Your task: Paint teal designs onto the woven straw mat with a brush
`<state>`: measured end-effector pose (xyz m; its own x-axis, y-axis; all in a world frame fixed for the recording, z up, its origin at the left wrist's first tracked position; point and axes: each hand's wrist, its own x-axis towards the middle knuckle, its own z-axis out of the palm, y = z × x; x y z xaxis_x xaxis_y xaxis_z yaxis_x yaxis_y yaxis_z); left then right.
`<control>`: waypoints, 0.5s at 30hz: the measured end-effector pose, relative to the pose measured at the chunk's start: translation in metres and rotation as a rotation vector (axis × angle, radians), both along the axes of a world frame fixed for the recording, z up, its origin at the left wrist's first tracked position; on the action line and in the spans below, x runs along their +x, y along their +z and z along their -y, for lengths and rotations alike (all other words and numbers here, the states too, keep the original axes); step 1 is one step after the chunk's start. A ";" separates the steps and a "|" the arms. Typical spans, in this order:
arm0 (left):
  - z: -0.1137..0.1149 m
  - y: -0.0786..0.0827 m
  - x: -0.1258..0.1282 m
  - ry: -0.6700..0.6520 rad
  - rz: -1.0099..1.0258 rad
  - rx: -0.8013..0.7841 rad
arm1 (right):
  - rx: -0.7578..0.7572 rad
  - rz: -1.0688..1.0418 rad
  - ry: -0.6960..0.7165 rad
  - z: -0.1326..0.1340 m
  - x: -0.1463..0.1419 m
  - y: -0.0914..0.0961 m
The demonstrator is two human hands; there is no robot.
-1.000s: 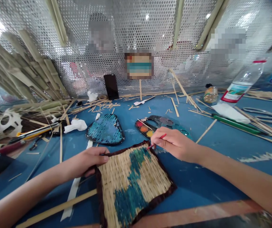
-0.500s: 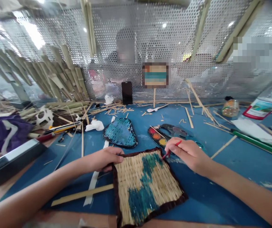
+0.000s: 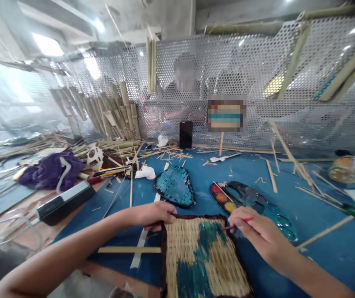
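A woven bamboo panel (image 3: pixel 224 258) with a dark brown border is tilted up at the table's front edge, partly painted blue-green. My left hand (image 3: pixel 155 213) grips its upper left corner, thumb on top. In my right hand (image 3: pixel 255 231) is a thin red paintbrush (image 3: pixel 244 219), its tip against the painted patch near the panel's upper right. Just behind that hand lies a paint palette (image 3: pixel 227 207) with red, orange and yellow wells. A blue-painted woven piece (image 3: pixel 176 186) with a dark rim lies beyond the panel.
On the blue table (image 3: pixel 202 165) lie bamboo strips (image 3: pixel 272 176) and a crumpled white tissue (image 3: pixel 145 172). A phone (image 3: pixel 185 134) leans on the perforated metal screen (image 3: pixel 227 70), with a person behind it. To the left are a purple cloth (image 3: pixel 50 169) and a long dark box (image 3: pixel 65 201).
The view has turned left and tilted up, so everything sits further right and lower. The brush tip has moved slightly over the upper right paint patch. Both hands keep their hold.
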<state>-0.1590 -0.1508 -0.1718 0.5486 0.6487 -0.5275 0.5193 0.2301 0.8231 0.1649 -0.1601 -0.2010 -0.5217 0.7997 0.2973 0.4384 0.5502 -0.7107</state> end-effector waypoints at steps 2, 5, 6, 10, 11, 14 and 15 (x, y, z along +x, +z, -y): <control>0.000 0.002 0.000 -0.004 -0.004 -0.007 | 0.026 -0.003 0.018 0.001 0.001 0.000; 0.001 0.005 0.002 0.013 -0.014 -0.003 | 0.100 0.000 0.003 0.001 0.004 -0.001; 0.002 0.006 0.003 0.022 -0.018 0.001 | 0.120 0.001 0.001 0.001 0.006 -0.002; 0.004 0.006 0.004 0.036 -0.027 0.015 | 0.142 0.001 0.088 -0.001 0.008 -0.003; 0.005 0.005 0.004 0.036 -0.026 0.020 | 0.146 0.005 0.116 -0.002 0.008 -0.003; 0.004 0.002 0.002 0.034 -0.025 0.041 | 0.167 0.004 0.117 -0.004 0.006 0.000; 0.004 0.001 0.002 0.032 -0.026 0.046 | 0.172 0.005 0.101 -0.004 0.005 0.001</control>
